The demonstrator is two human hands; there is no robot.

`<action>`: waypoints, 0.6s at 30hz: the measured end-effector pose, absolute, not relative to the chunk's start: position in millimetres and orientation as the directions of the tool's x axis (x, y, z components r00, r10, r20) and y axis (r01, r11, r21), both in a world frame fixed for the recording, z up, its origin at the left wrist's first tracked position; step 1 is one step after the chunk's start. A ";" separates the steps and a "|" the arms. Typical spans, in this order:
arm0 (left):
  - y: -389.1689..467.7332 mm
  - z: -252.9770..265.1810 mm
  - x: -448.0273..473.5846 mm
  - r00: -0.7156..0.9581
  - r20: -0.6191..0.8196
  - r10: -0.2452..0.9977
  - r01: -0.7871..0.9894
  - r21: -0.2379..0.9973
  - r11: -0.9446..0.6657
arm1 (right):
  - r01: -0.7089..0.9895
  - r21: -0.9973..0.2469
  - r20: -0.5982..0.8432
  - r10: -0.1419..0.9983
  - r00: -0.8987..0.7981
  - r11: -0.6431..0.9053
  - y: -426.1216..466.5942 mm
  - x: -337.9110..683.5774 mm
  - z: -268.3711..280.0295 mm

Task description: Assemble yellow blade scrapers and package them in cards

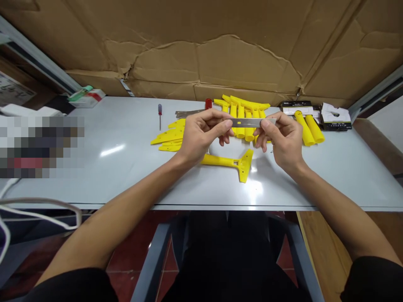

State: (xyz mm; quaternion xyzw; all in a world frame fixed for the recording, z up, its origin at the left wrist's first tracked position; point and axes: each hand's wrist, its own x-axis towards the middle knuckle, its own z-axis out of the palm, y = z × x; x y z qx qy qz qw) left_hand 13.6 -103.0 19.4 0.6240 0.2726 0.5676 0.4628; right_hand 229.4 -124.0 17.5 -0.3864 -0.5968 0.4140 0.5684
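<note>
A flat metal scraper blade (247,122) with a small slot is stretched level between my two hands, above the table. My left hand (206,132) pinches its left end between thumb and fingers. The other end is pinched by my right hand (281,136). Below them a yellow scraper handle (225,161) with a T-shaped head lies on the table, its left part behind my left wrist. Yellow flat pieces (170,136) are piled left of my left hand. Several yellow scraper handles (241,110) lie behind the blade, partly covered by my hands.
Metal blades (189,113) lie behind my left hand, near a red-handled tool (208,103). A small screwdriver (160,115) lies further left. At the right are two yellow tubes (310,129) and black-and-white boxes (335,117). A cardboard wall (201,63) closes off the back.
</note>
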 end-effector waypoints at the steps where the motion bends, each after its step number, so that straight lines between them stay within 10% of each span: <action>1: -104.1 20.0 13.5 0.211 0.455 0.865 -0.182 0.888 -0.423 | -0.005 -0.934 0.358 0.932 -0.056 0.358 -124.6 229.3 17.5; 18: -108.3 18.8 12.2 0.126 0.558 0.820 -0.152 0.828 -0.540 | 0.009 -0.927 0.374 0.925 -0.065 0.375 -139.4 226.6 18.2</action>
